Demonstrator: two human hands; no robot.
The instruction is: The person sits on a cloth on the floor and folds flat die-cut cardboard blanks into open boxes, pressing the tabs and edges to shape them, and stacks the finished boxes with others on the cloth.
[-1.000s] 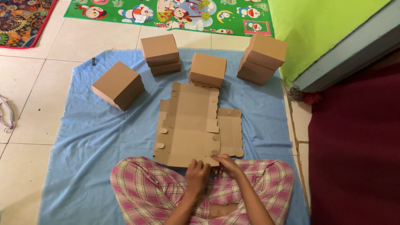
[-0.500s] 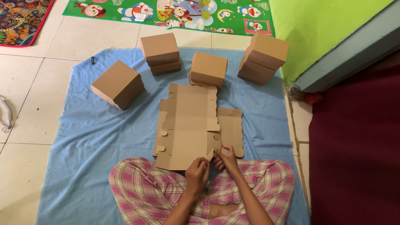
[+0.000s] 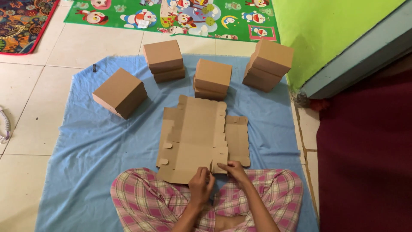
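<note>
Lying flat at the near edge of the blue cloth (image 3: 86, 150) — one unfolded cardboard box blank (image 3: 195, 133), light, stiff, likely to crease only along its scores. Left hand (image 3: 201, 184) pinches its near edge; right hand (image 3: 234, 169) grips a small corner flap — best held by edges. Folded boxes (image 3: 212, 77) line the far edge.

Brown cardboard sheet (image 3: 195, 139) on light blue cloth (image 3: 94, 150), pink plaid trousers (image 3: 146, 202)
</note>
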